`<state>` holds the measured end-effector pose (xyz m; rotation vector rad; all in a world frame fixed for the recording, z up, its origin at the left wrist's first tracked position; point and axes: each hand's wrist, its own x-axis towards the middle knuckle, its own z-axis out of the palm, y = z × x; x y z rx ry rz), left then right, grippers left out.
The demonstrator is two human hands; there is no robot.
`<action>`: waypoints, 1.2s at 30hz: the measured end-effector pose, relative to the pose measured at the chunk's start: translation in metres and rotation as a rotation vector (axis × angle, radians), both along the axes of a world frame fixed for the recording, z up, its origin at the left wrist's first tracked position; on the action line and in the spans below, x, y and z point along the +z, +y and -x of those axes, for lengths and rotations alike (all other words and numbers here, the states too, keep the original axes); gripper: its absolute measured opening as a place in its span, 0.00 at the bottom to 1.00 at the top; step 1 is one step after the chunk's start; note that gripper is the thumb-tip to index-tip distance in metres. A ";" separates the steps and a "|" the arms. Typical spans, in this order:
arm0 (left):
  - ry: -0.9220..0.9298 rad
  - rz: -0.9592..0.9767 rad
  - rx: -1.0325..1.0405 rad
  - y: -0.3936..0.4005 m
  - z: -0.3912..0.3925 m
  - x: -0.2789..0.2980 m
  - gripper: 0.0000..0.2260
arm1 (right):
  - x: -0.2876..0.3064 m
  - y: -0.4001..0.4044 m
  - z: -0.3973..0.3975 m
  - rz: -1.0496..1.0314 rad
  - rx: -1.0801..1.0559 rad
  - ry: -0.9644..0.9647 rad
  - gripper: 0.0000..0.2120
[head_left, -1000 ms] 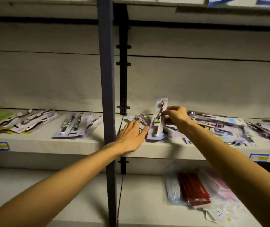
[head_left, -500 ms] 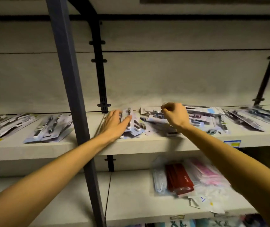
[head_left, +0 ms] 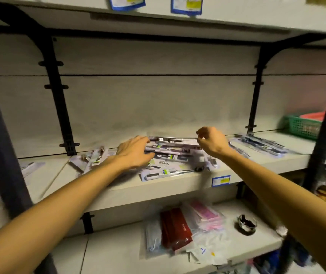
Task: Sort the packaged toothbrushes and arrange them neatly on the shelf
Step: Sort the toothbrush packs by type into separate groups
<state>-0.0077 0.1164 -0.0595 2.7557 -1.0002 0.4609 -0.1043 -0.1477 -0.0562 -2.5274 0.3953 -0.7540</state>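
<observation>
Toothbrush packs [head_left: 175,155] | under left hand [head_left: 133,153] | right hand [head_left: 212,140] pinches one

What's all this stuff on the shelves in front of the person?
toothbrush packs: a loose pile, grey-lilac, middle shelf centre
more packs: a few, right of pile
packs: a few, left of pile
price tag: one, blue and yellow, middle shelf edge
green basket: one, middle shelf far right
red packet: one, lower shelf
pink packets: a few, lower shelf
left hand: flat on the pile
right hand: fingers curled, pinching a pack's edge
</observation>
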 end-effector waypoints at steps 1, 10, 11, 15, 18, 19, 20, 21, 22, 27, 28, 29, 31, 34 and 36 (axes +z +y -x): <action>0.020 -0.007 0.038 -0.009 -0.006 -0.002 0.25 | -0.001 -0.009 -0.005 0.051 0.025 0.016 0.17; 0.159 0.074 0.322 -0.065 -0.040 -0.012 0.28 | -0.003 -0.066 -0.089 0.237 0.260 0.112 0.19; 0.168 0.085 0.344 -0.069 -0.040 -0.014 0.26 | -0.005 -0.069 -0.098 0.237 0.276 0.128 0.19; 0.316 0.264 0.416 -0.077 -0.044 -0.016 0.27 | -0.010 -0.077 -0.129 0.242 0.317 0.217 0.21; 0.326 0.378 0.473 -0.079 -0.046 -0.017 0.30 | -0.016 -0.078 -0.144 0.254 0.322 0.248 0.19; 0.319 0.408 0.492 -0.080 -0.047 -0.018 0.30 | -0.018 -0.077 -0.147 0.270 0.318 0.252 0.17; 0.315 0.437 0.508 -0.080 -0.048 -0.020 0.30 | -0.021 -0.077 -0.150 0.285 0.316 0.255 0.15; 0.316 0.466 0.525 -0.081 -0.049 -0.021 0.30 | -0.024 -0.078 -0.153 0.288 0.321 0.253 0.14; 0.324 0.503 0.543 -0.083 -0.050 -0.022 0.32 | -0.025 -0.078 -0.155 0.278 0.330 0.245 0.13; 0.353 0.772 0.678 -0.088 -0.051 -0.024 0.42 | -0.026 -0.082 -0.159 0.256 0.380 0.189 0.10; 0.338 0.826 0.708 -0.089 -0.052 -0.022 0.43 | -0.027 -0.082 -0.159 0.266 0.392 0.179 0.10; 0.314 0.878 0.727 -0.090 -0.052 -0.020 0.43 | -0.027 -0.082 -0.158 0.276 0.399 0.169 0.10; 0.279 1.006 0.711 -0.092 -0.054 -0.016 0.44 | -0.027 -0.082 -0.156 0.286 0.384 0.137 0.10; 0.274 1.245 0.643 -0.093 -0.056 -0.012 0.43 | -0.027 -0.080 -0.152 0.265 0.343 0.039 0.10; 0.267 1.355 0.615 -0.095 -0.055 -0.011 0.40 | -0.024 -0.080 -0.149 0.235 0.348 -0.041 0.10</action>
